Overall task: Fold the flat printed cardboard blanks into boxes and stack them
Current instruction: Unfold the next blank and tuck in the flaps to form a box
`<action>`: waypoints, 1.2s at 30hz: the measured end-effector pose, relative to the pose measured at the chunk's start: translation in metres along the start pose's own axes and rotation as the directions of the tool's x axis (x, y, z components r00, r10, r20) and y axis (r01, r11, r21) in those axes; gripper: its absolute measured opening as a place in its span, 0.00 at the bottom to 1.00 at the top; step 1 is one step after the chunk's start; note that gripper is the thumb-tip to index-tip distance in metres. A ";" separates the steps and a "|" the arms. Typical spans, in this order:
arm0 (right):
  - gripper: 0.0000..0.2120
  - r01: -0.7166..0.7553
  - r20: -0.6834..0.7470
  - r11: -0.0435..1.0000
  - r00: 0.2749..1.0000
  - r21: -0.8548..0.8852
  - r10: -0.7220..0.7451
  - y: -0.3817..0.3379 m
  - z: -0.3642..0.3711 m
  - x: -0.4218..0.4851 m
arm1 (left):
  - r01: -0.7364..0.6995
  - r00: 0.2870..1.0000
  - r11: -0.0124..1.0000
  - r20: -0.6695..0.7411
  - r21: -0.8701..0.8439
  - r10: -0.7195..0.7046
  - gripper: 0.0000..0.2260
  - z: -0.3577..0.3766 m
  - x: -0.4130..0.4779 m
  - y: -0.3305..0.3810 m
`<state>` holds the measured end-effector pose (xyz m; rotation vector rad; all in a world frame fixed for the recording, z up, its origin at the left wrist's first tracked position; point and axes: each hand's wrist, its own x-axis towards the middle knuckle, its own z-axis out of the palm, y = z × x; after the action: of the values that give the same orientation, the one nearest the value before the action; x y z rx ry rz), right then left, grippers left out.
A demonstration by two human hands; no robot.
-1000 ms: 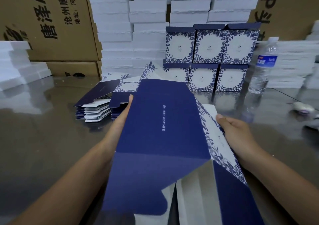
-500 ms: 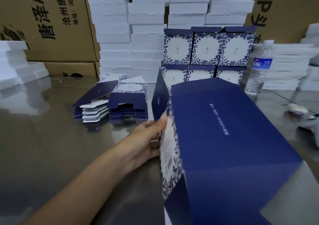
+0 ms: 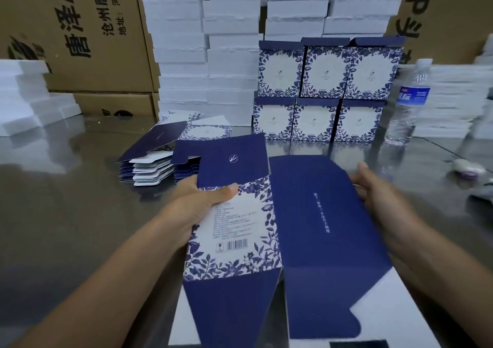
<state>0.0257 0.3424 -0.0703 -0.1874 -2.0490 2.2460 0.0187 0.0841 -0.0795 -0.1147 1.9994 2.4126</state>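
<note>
Head view: both forearms are extended forward from the lower corners, over the tabletop (image 3: 66,200). The left hand (image 3: 202,200) is wrapped round the left edge of the cardboard blank (image 3: 306,214), with the thumb laid across the top of the floral panel and the fingers hidden behind. The right hand (image 3: 378,187) is curled on the navy panel's far right edge.

The blank is held half-opened between the hands, close to the camera: floral barcode panel on the left, navy panel on the right. Its long axis is laid near-to-far, with the logo flap pointed away toward the folded boxes (image 3: 322,91) and the bottom flaps toward the person.

The flat blanks (image 3: 160,158) are piled left of the logo flap. The folded boxes are stacked two rows high, with a water bottle (image 3: 408,102) just beside them.
</note>
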 end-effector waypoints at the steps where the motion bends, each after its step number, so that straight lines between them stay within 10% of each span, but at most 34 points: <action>1: 0.20 0.003 0.017 1.000 1.000 0.003 -0.003 0.001 -0.001 0.000 | -0.014 1.000 1.000 -0.002 0.008 0.014 0.11 0.000 0.000 -0.001; 16: 0.20 0.083 -0.050 0.961 0.994 -0.264 -0.099 0.008 0.002 -0.003 | -0.087 0.995 0.976 -0.027 0.198 0.094 0.06 0.001 0.000 -0.001; 24: 0.20 0.110 -0.089 0.975 0.988 -0.191 -0.129 0.007 -0.003 0.000 | -0.163 0.951 0.926 -0.196 0.340 0.239 0.27 0.007 0.000 0.002; 36: 0.23 0.147 -0.058 0.938 0.983 -0.315 -0.174 0.008 0.003 0.000 | -0.095 0.947 0.945 -0.265 0.312 0.183 0.21 -0.009 0.013 -0.006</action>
<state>0.0255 0.3383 -0.0780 -0.1289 -2.2687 1.7837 0.0070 0.0760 -0.0873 -0.3551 2.5575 2.2470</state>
